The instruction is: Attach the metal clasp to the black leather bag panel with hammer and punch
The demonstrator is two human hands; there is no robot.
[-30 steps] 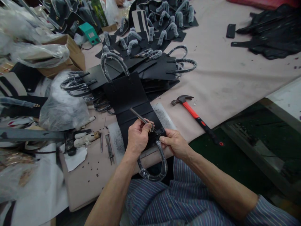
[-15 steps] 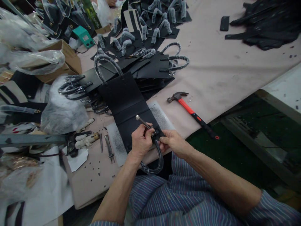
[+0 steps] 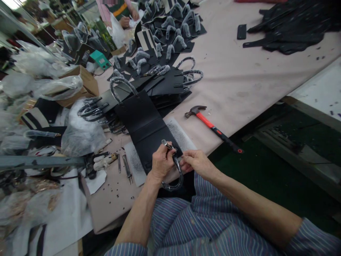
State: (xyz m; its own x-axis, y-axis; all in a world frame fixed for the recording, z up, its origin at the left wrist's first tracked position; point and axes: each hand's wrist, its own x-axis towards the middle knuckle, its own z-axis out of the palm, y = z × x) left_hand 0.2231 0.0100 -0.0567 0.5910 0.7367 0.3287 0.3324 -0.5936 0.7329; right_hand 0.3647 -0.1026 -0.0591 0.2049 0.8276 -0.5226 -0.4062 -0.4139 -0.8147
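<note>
A black bag panel (image 3: 149, 122) lies over a pale speckled board (image 3: 179, 133) at the table's near edge. One plastic-wrapped handle (image 3: 121, 80) stands at its far end; the other handle (image 3: 179, 179) loops down at the near end. My left hand (image 3: 162, 161) is closed around a short metal punch (image 3: 167, 143), its shiny butt tilted up, its lower tip hidden by fingers and handle. At the panel's near right corner, my right hand (image 3: 196, 163) has thumb and fingers pinched together; what lies between them is too small to make out.
A claw hammer (image 3: 207, 122) with a red-and-black grip lies right, its end past the table edge. Metal tools (image 3: 127, 167) lie left of the board. Behind are stacked black panels (image 3: 165, 83), a cardboard box (image 3: 86, 81) and black strips (image 3: 290, 39). Another person's hands (image 3: 130, 19) work far back.
The punch has tipped, its butt now pointing more toward me. My right fingers have drawn slightly away from the panel corner. The view has shifted, showing a person at the back.
</note>
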